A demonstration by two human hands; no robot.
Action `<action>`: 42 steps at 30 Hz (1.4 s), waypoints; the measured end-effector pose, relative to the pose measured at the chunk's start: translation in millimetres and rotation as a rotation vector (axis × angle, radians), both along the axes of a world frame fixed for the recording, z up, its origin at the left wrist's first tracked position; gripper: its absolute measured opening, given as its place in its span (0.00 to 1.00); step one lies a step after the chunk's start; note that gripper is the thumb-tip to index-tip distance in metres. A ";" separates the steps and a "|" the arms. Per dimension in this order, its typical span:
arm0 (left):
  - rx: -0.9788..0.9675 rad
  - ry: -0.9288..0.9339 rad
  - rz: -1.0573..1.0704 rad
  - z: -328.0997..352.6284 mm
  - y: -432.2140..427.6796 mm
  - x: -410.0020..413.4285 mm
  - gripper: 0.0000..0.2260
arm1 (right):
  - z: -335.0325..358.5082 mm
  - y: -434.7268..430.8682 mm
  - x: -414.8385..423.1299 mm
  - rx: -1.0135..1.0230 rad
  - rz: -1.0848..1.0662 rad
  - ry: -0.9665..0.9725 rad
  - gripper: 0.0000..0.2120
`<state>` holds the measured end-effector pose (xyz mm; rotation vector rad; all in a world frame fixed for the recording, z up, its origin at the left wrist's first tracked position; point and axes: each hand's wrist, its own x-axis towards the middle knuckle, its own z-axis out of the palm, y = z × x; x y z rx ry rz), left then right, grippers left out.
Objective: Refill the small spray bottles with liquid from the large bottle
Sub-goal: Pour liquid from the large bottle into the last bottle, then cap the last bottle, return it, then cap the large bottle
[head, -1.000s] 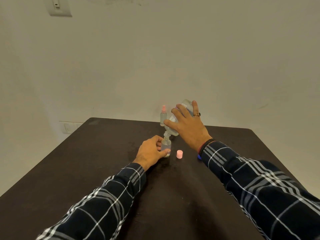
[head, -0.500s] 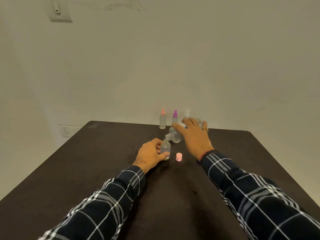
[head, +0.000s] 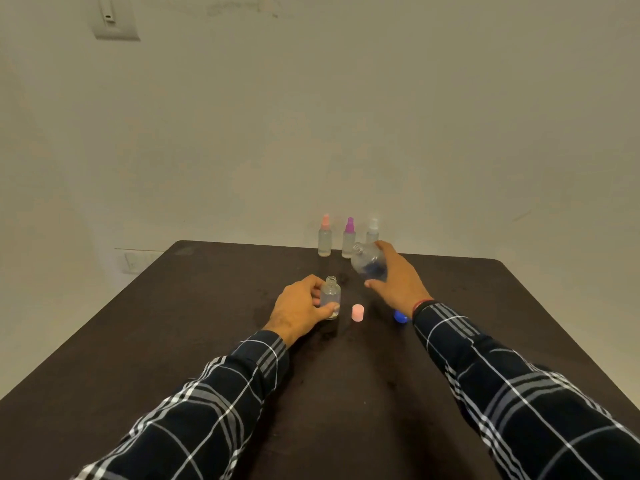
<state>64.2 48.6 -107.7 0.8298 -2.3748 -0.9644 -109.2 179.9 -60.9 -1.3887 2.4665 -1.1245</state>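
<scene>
My left hand [head: 299, 308] grips a small clear spray bottle [head: 330, 295] that stands upright on the dark table [head: 173, 341] with its neck uncapped. Its pink cap [head: 357, 313] lies just to the right of it. My right hand [head: 398, 280] holds the large clear bottle [head: 367, 261], nearly upright and tilted slightly left, its mouth uncovered and clear of the small bottle. A blue cap [head: 400, 317] lies partly hidden under my right wrist.
Three capped small spray bottles stand in a row at the table's far edge by the wall: a peach-topped one [head: 325, 237], a purple-topped one [head: 349, 237] and a white-topped one [head: 372, 231]. A wall switch [head: 112, 17] is at upper left.
My right hand has lifted the large bottle's mouth off the small bottle, tipped it back towards upright and moved it right and away. My left hand stays on the small bottle.
</scene>
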 end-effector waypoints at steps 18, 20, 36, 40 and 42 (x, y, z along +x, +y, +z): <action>-0.024 -0.013 0.016 -1.2 0.0 1.3 0.17 | -17.4 19.2 -26.2 0.016 -0.089 -0.368 0.33; -0.021 -0.017 0.013 0.4 1.0 1.4 0.18 | -21.3 21.5 -26.5 0.043 -0.094 -0.383 0.34; -0.025 -0.018 0.020 3.4 4.8 1.9 0.16 | -19.6 18.2 29.7 0.309 0.179 0.315 0.18; -0.022 -0.033 0.018 4.2 5.7 1.3 0.17 | -19.1 5.0 31.4 0.445 0.149 0.319 0.16; -0.022 -0.034 0.012 4.5 5.1 1.6 0.17 | -18.1 2.5 33.4 0.334 0.142 0.277 0.15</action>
